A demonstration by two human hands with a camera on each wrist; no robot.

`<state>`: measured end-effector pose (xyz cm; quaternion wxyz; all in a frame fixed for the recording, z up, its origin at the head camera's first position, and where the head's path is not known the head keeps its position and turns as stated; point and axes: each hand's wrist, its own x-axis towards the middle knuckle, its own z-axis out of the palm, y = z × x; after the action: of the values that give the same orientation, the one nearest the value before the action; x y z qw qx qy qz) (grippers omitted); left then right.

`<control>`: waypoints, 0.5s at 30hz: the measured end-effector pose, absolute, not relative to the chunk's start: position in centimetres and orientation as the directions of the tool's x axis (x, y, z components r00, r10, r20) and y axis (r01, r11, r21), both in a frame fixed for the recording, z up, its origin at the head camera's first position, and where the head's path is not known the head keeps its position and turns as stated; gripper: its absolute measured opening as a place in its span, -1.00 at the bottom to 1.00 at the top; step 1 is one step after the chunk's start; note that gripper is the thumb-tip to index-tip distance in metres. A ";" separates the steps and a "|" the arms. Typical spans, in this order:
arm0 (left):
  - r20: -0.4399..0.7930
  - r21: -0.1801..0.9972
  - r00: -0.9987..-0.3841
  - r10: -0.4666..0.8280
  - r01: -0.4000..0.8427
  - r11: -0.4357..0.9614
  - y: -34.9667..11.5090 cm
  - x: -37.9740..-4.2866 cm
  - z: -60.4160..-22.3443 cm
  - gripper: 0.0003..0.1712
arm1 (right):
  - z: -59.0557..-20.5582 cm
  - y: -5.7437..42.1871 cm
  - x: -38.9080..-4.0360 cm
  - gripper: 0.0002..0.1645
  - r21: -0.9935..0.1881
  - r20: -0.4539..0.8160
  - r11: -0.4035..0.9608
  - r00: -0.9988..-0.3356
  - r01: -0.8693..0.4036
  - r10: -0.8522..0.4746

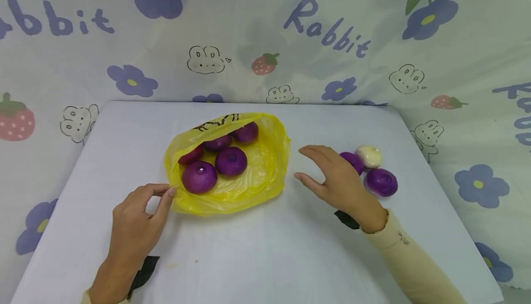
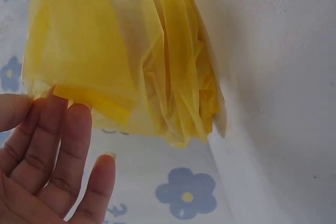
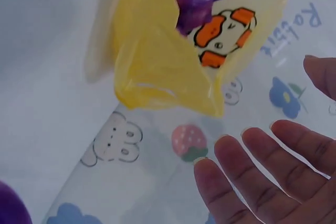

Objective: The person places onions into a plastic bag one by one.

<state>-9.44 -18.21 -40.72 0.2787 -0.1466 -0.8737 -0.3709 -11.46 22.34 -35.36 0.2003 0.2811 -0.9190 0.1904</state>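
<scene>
A yellow plastic bag [image 1: 257, 193] lies with its mouth spread, several purple onions [image 1: 231, 161] inside it. My left hand [image 1: 138, 221] pinches the bag's near left rim between thumb and fingers; the left wrist view shows the fingertips [image 2: 79, 116] at the yellow film [image 2: 84, 35]. To the right of the bag, my right hand [image 1: 338, 182] hovers with fingers spread and nothing between them. In the right wrist view, its fingers [image 3: 231, 156] are apart from the bag [image 3: 157, 66], which has a printed cartoon on it.
Beyond my right hand lie two purple onions [image 1: 381, 183] and a whitish onion [image 1: 368, 157], close together. A patterned cloth [image 1: 249, 27] hangs behind the white table [image 1: 265, 258]. Dark straps [image 1: 347, 219] show at both wrists.
</scene>
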 end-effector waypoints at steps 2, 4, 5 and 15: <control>0.595 0.567 -0.802 0.049 0.462 0.682 -18.2 -9.5 -40.7 -0.83 | -35.1 23.0 -11.5 -0.25 -0.239 0.456 0.787 -0.781 -0.569 -0.426; 0.595 0.565 -0.802 0.050 0.462 0.684 -18.2 -9.5 -40.7 -0.83 | -35.0 23.5 -11.5 -0.22 -0.240 0.430 0.804 -0.802 -0.544 -0.414; 0.596 0.564 -0.801 0.051 0.463 0.683 -18.2 -9.5 -40.8 -0.83 | -34.9 23.7 -11.5 -0.20 -0.242 0.416 0.813 -0.814 -0.529 -0.405; 0.594 0.568 -0.803 0.050 0.463 0.681 -18.3 -9.7 -40.8 -0.84 | -34.6 25.5 -11.5 0.00 -0.303 0.297 0.875 -0.910 -0.378 -0.290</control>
<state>-9.67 -18.32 -40.80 0.2775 -0.1467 -0.8737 -0.3716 -11.45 25.54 -34.60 0.1223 0.1737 -0.9605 0.1798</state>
